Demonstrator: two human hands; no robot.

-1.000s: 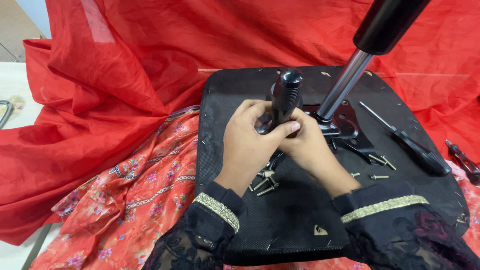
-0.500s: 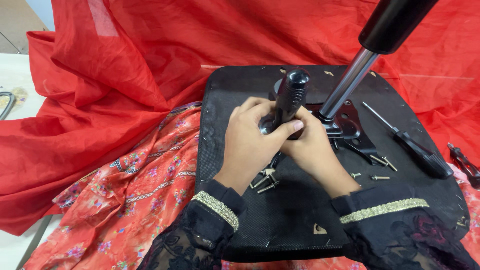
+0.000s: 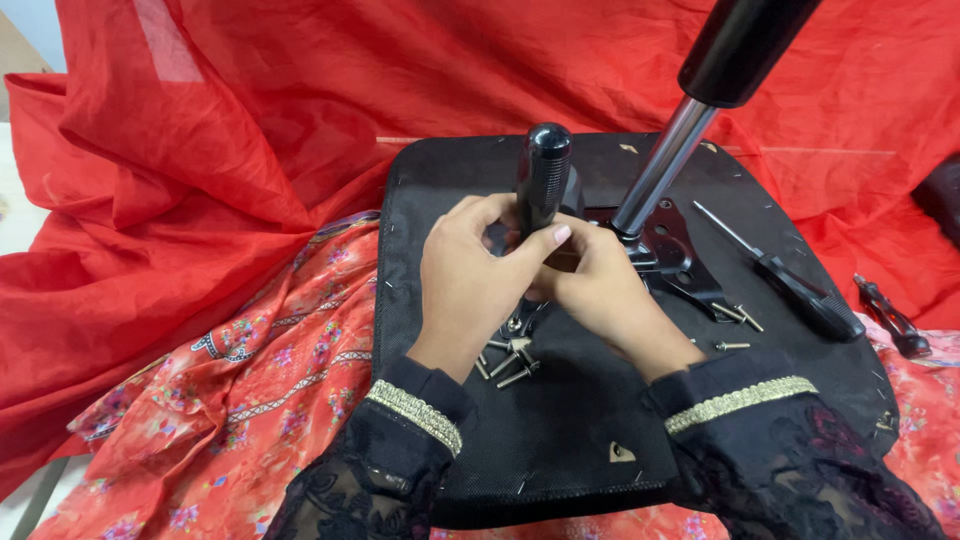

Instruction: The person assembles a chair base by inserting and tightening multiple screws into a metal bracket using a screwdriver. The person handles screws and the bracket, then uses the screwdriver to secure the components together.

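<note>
Both hands, left hand [image 3: 470, 285] and right hand [image 3: 600, 290], close around a black lever [image 3: 543, 175] on the upturned seat base [image 3: 560, 440]. Loose screws [image 3: 510, 362] lie beneath, a screwdriver [image 3: 790, 285] and gas cylinder [image 3: 665, 170] alongside (grip partly hidden, seemingly firm).

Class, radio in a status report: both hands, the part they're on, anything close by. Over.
Left hand and right hand both closed around black lever handle on upturned seat base. Loose screws lie beneath hands. Screwdriver lies apart, to the right.
</note>
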